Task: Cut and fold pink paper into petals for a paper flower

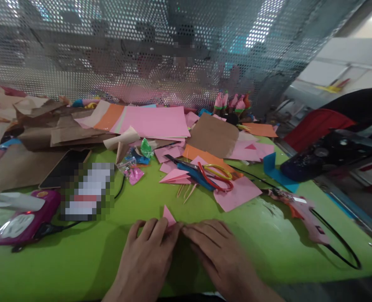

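Close to the table's near side, my left hand point(149, 247) is closed on a small piece of pink paper point(169, 215), whose pointed tip sticks up above the fingers. My right hand point(217, 251) meets it from the other side, fingers bent and pressed together at the paper's right edge; most of the paper there is hidden. Beyond the hands lie red-and-yellow-handled scissors point(215, 182), a blue-handled tool point(195, 173), thin wooden sticks point(189, 193), folded pink paper point(176, 177) and a pink sheet point(238, 193).
On the right of the green table point(135, 268) lies a pink glue gun point(305, 214) with its cord. A purple power strip point(47, 205), a dark phone point(66, 167) and a blurred-out item point(89, 191) are left. Coloured and brown paper point(156, 121) piles up before a perforated metal screen point(141, 54).
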